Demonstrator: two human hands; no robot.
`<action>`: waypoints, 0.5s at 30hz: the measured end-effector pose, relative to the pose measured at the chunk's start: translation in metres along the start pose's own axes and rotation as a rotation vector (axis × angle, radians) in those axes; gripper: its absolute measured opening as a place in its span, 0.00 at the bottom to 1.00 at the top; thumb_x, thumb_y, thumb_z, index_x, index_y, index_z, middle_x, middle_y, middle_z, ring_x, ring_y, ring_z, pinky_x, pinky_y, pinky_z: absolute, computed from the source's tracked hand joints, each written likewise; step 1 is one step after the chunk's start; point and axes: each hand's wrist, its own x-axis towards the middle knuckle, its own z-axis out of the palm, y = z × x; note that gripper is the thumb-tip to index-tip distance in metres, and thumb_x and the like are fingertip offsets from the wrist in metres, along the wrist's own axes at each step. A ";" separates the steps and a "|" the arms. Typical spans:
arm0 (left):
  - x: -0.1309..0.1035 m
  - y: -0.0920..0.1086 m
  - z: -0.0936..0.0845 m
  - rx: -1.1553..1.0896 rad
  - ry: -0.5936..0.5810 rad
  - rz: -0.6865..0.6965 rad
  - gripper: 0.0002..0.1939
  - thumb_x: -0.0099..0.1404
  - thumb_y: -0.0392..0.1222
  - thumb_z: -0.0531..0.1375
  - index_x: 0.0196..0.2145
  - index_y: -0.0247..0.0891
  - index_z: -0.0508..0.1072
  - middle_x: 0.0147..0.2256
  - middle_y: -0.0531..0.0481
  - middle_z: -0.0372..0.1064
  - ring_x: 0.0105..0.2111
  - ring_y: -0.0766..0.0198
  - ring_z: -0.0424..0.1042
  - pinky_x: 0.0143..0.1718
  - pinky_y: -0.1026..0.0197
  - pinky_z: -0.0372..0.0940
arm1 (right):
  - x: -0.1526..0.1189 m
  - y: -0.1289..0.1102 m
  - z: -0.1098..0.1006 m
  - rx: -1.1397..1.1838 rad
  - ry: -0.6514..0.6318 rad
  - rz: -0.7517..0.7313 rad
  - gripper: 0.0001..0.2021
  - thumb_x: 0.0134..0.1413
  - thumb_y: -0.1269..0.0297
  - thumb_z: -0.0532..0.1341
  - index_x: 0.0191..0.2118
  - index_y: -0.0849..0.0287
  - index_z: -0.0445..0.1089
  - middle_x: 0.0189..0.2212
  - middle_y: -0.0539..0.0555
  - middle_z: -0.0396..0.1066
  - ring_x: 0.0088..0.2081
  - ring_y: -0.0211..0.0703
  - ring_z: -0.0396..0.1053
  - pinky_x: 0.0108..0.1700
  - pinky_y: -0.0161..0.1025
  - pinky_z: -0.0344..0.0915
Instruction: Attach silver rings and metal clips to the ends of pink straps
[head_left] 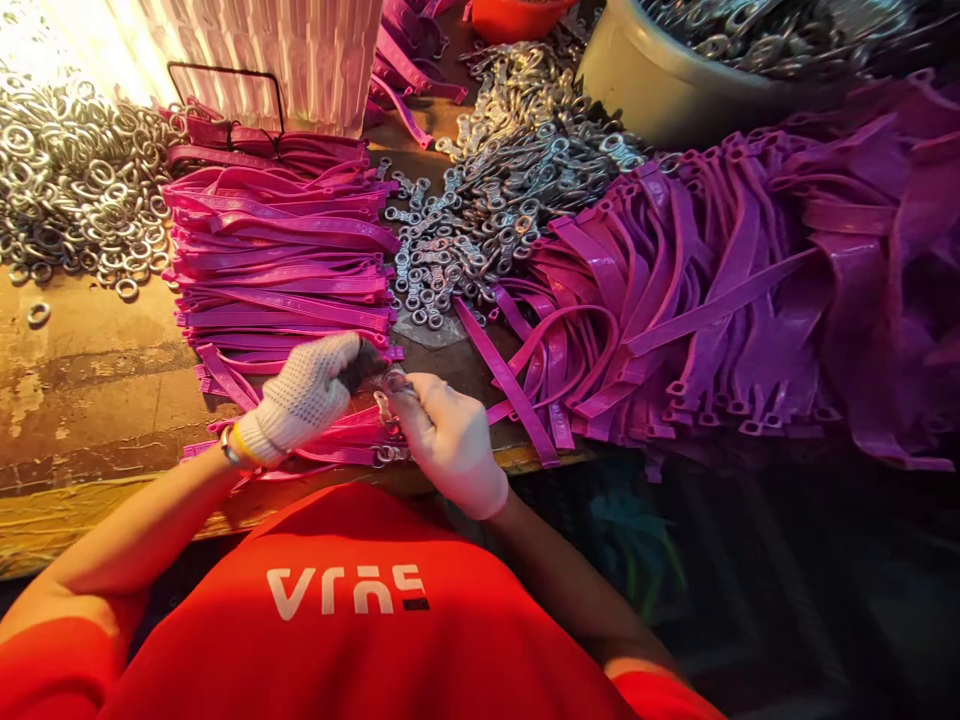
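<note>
My left hand, in a dotted white glove with dark fingertips, is closed near the table's front edge. Facing it, my right hand wears a white glove and pinches a small metal link. The fingertips of both hands nearly meet; what the left fingers grip is too small and dark to make out. Pink straps lie stacked just beyond the hands, and a few more pass beneath them. Behind my right hand spreads a heap of metal links.
Metal rings are piled at the left beside a translucent ribbed basket. A large pile of purple straps covers the right side. Behind it stands a beige tub of metal parts, near an orange bowl.
</note>
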 end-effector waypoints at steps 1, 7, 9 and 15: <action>0.014 -0.002 -0.004 0.212 0.032 0.073 0.07 0.67 0.38 0.57 0.36 0.35 0.74 0.36 0.44 0.71 0.35 0.59 0.70 0.35 0.61 0.63 | 0.000 0.002 -0.002 0.030 0.034 0.029 0.15 0.71 0.54 0.51 0.42 0.56 0.71 0.31 0.54 0.77 0.33 0.44 0.74 0.38 0.38 0.64; 0.065 -0.003 -0.018 0.942 -0.235 0.095 0.22 0.69 0.35 0.51 0.58 0.41 0.72 0.53 0.41 0.68 0.43 0.51 0.74 0.40 0.55 0.65 | 0.005 0.004 -0.009 0.254 0.071 0.044 0.15 0.70 0.55 0.53 0.46 0.54 0.74 0.41 0.55 0.77 0.43 0.45 0.74 0.48 0.40 0.69; 0.065 -0.003 -0.018 0.993 -0.279 0.129 0.22 0.71 0.38 0.51 0.59 0.43 0.72 0.54 0.40 0.67 0.43 0.50 0.75 0.39 0.55 0.64 | 0.006 0.004 -0.009 0.303 0.041 0.064 0.14 0.69 0.55 0.54 0.47 0.54 0.75 0.42 0.54 0.78 0.43 0.44 0.74 0.47 0.39 0.69; 0.053 -0.005 -0.010 1.054 -0.257 0.041 0.21 0.73 0.47 0.50 0.58 0.40 0.71 0.45 0.36 0.72 0.37 0.50 0.75 0.35 0.57 0.62 | 0.005 0.004 -0.003 0.291 0.022 0.087 0.16 0.68 0.59 0.54 0.55 0.57 0.71 0.43 0.54 0.79 0.39 0.42 0.75 0.45 0.37 0.69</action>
